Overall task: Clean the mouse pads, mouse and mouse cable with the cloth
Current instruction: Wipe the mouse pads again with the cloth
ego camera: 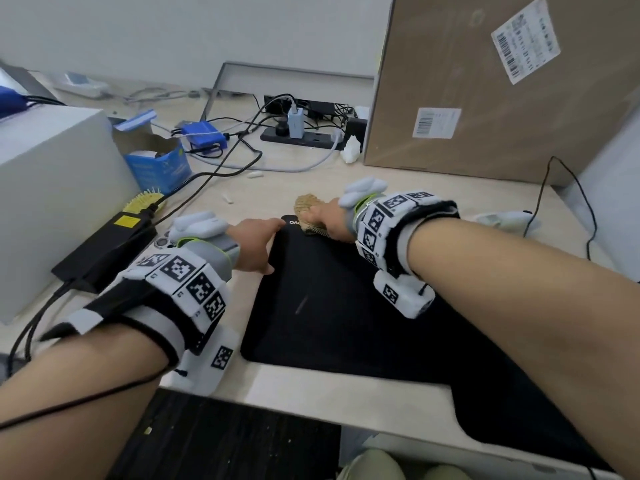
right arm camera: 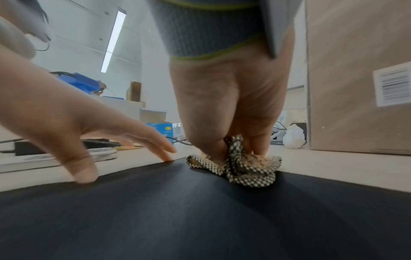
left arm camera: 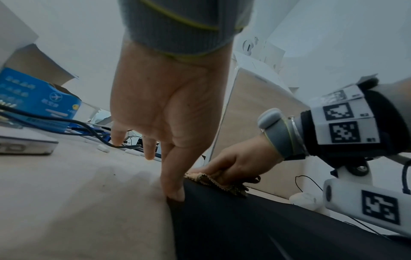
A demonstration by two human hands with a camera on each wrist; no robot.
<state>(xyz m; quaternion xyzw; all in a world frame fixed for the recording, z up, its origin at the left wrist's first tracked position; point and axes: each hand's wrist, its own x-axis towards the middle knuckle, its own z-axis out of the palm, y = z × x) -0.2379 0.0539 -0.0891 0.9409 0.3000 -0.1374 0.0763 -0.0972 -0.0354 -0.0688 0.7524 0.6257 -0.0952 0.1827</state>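
- the desk (ego camera: pixel 311 188) is a pale, smooth, wood-toned top; its near edge runs across under both forearms.
- the box (ego camera: pixel 502 81) is tall brown cardboard with white barcode labels, standing upright at the far right of the desk.
- the pad (ego camera: pixel 346 313) is a big black rectangle, matte and soft-looking, with rounded corners; it lies flat on the desk, its long axis running from the far left corner near the hands toward the near right, where it overhangs the desk edge. pale lettering sits at its far left corner.
- the adapter (ego camera: pixel 104 247) is a flat black brick with a yellow label, left of the pad, with black cables trailing from it.
- the left hand (ego camera: pixel 254 244) lies spread and fairly straight, fingers apart; the thumb tip and one fingertip press the pad's left edge, seen in the wrist views, while the other fingers reach over the bare desk.
- the right hand (ego camera: pixel 329 218) is clamped on the cloth, thumb and fingers pinching it from above at the pad's far edge.
- the cloth (right arm camera: pixel 240 168) is small, crumpled and tan, with a woven, dotted mesh texture; it is bunched on the pad's far edge, just beside the left fingertips, partly over the desk.
- the mouse (ego camera: pixel 509 218) is pale, rounded and blurred, on the desk right of the right wrist, off the pad; a thin black cable (ego camera: pixel 585 209) loops beside it.
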